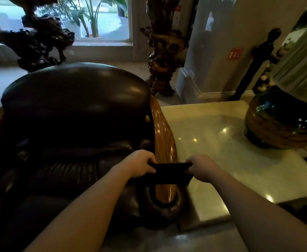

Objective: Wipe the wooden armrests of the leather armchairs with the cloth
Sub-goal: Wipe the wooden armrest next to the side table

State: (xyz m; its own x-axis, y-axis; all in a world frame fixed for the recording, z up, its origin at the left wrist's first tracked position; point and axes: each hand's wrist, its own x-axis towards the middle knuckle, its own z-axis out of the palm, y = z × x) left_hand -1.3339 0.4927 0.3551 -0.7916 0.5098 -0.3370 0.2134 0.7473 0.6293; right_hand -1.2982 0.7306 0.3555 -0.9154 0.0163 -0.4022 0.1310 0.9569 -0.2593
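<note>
A dark leather armchair (72,113) fills the left and centre. Its glossy wooden armrest (164,140) runs along the chair's right side, from the backrest down toward me. A black cloth (169,172) is stretched flat across the armrest's near half. My left hand (140,163) grips the cloth's left end on the seat side of the armrest. My right hand (202,167) grips the cloth's right end on the table side. The wood under the cloth is hidden.
A pale stone side table (221,160) stands directly right of the armrest, with a large dark glazed vase (283,122) on its far right. Dark carved root sculptures (163,51) stand behind the chair by the window. A column base rises behind the table.
</note>
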